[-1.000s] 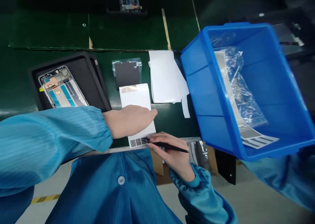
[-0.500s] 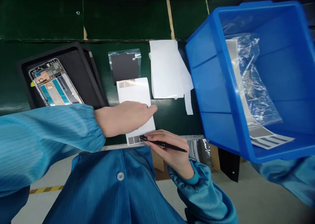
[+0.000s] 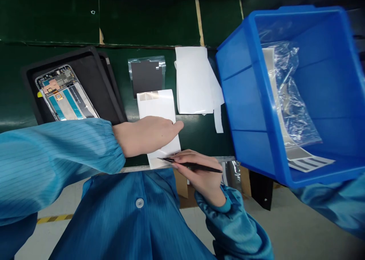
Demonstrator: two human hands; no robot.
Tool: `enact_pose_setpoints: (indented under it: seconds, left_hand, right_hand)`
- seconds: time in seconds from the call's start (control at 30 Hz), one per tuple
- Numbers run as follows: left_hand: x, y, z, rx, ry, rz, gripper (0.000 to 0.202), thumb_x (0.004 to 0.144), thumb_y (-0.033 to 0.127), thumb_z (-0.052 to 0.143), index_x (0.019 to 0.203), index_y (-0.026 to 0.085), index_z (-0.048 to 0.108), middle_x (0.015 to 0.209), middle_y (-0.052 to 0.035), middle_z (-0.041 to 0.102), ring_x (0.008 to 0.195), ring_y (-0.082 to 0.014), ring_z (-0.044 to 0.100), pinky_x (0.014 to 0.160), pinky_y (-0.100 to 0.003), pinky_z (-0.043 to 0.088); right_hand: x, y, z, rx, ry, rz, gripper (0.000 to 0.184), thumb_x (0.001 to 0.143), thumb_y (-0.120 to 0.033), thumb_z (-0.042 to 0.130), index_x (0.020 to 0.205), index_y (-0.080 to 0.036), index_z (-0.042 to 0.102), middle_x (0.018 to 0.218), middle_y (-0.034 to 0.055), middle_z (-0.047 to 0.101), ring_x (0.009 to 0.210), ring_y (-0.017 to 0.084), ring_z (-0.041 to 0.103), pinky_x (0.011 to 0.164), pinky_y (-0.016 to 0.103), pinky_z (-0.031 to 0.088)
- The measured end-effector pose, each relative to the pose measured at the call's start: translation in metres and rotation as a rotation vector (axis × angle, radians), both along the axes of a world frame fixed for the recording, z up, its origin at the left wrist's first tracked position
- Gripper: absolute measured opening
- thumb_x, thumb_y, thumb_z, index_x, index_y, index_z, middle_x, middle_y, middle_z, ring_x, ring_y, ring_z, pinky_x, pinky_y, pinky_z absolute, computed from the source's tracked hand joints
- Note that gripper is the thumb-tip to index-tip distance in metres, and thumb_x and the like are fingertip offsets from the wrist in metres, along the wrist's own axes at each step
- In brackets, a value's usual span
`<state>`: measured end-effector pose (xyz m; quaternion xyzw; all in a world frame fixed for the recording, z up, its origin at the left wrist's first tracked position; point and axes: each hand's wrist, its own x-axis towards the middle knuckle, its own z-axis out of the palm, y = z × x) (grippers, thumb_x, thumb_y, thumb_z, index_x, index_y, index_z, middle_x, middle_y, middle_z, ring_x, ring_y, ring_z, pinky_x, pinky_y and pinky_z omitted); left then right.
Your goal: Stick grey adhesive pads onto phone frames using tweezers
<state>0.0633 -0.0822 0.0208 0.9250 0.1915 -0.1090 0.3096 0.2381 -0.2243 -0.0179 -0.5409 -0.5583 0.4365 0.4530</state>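
Observation:
My left hand [image 3: 146,135] lies on a white label backing sheet [image 3: 155,107], fingers together, and holds nothing in its grip. A few pale patches sit at the sheet's far end. My right hand [image 3: 198,172] pinches black fine-tipped tweezers [image 3: 194,167], their tips at the sheet's near end. Nothing shows clearly between the tips. To the left, an opened smartphone with exposed circuitry and coloured strips [image 3: 67,94] lies in a black tray [image 3: 85,54], near my left wrist.
A clear bag with a dark sheet [image 3: 146,77] and white paper sheets [image 3: 194,81] lie on the green bench. A tilted blue bin [image 3: 242,100] at right contains a plastic bag [image 3: 291,96] and a striped label strip [image 3: 309,163]. A blue sleeve [image 3: 330,210] shows below it.
The grey patches at the sheet's near end no longer show. The tweezer tips have shifted slightly left along that end, and the whole view has moved a little.

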Motion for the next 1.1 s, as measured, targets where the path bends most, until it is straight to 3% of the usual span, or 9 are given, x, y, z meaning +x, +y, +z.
enact_pose_setpoints:
  seconds: [0.1,0.2,0.37,0.47,0.67,0.87,1.1]
  left_hand:
    - [-0.001,0.002,0.002,-0.040,-0.002,0.033,0.021,0.089,0.004,0.050,0.106,0.017,0.048,0.083,-0.0044,0.064,0.072,-0.0178,0.060,0.058,-0.028,0.038]
    - [-0.009,0.005,0.017,-0.105,-0.100,0.113,0.023,0.089,0.011,0.057,0.109,0.019,0.049,0.089,-0.0038,0.065,0.074,-0.0173,0.061,0.059,-0.028,0.038]
    - [-0.047,-0.002,0.056,-0.318,-0.274,0.419,0.017,0.090,0.025,0.060,0.106,0.023,0.052,0.090,0.0015,0.065,0.074,-0.0125,0.060,0.059,-0.024,0.042]
    - [-0.072,-0.013,0.067,-0.440,-0.276,0.562,0.021,0.086,0.030,0.067,0.103,0.024,0.054,0.090,0.0027,0.064,0.072,-0.0112,0.059,0.058,-0.023,0.044]
    - [-0.104,-0.027,0.068,-0.590,-0.408,0.664,0.022,0.086,0.016,0.062,0.103,0.023,0.053,0.090,0.0045,0.068,0.070,-0.0083,0.057,0.060,-0.021,0.047]
    - [-0.128,-0.035,0.065,-0.531,-0.509,0.802,0.018,0.085,0.013,0.060,0.097,0.022,0.052,0.083,0.0049,0.064,0.067,-0.0072,0.053,0.059,-0.019,0.045]
    - [-0.151,-0.039,0.055,-0.516,-0.539,0.878,0.019,0.086,0.014,0.058,0.099,0.024,0.049,0.081,0.0065,0.064,0.063,-0.0071,0.048,0.058,-0.020,0.042]
  right_hand:
    - [0.006,0.002,0.010,-0.043,0.082,-0.081,0.021,0.072,-0.008,0.082,0.081,-0.027,0.079,0.078,0.0023,0.079,0.073,0.022,0.075,0.068,0.035,0.063]
    - [0.010,0.007,0.019,-0.034,0.127,-0.140,0.020,0.073,-0.009,0.082,0.083,-0.027,0.079,0.079,0.0017,0.078,0.074,0.020,0.074,0.067,0.033,0.061]
    - [-0.001,0.025,0.033,-0.001,0.113,-0.156,0.024,0.072,-0.009,0.084,0.085,-0.029,0.079,0.083,-0.0008,0.078,0.076,0.017,0.074,0.070,0.027,0.061]
    - [-0.018,0.038,0.041,0.029,0.113,-0.108,0.026,0.072,-0.008,0.084,0.085,-0.030,0.079,0.082,-0.0025,0.078,0.076,0.015,0.074,0.070,0.024,0.061]
    - [-0.054,0.056,0.056,0.052,0.159,-0.001,0.025,0.073,-0.008,0.083,0.085,-0.029,0.079,0.082,-0.0025,0.078,0.077,0.015,0.075,0.072,0.022,0.062]
    - [-0.083,0.065,0.060,0.004,0.203,0.023,0.023,0.074,-0.011,0.083,0.088,-0.028,0.079,0.085,-0.0013,0.079,0.079,0.016,0.076,0.072,0.024,0.063]
    - [-0.107,0.075,0.060,-0.020,0.156,0.029,0.018,0.073,-0.015,0.084,0.085,-0.027,0.079,0.083,-0.0001,0.079,0.076,0.017,0.075,0.070,0.025,0.061]
